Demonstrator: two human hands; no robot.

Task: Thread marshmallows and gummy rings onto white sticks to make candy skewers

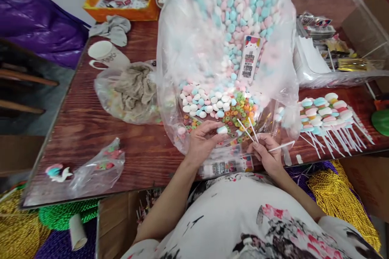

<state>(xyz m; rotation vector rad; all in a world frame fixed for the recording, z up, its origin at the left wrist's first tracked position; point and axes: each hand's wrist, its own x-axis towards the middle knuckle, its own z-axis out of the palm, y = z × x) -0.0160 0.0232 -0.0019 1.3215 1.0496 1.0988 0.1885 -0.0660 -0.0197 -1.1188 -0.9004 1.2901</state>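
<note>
Just R of the L hand [204, 139], whose grip pinches a blue-white marshmallow [222, 130], two white sticks [245, 130] slant up-L from the R hand [267, 153], clasped at their lower ends; a third juts R, prob. held too. Candy bag [191, 52] crowds dead ahead; tabletop [138, 149] edge close behind; loaded sticks [326, 117] R; more tabletop well L.

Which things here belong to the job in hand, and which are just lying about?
Apparently in use: marshmallow in the left hand; white sticks in the right hand; bagged marshmallows; candy rings; loaded sticks.

Apparently lying about: white mug; grey cloth; orange tray; gold bead strands.
</note>
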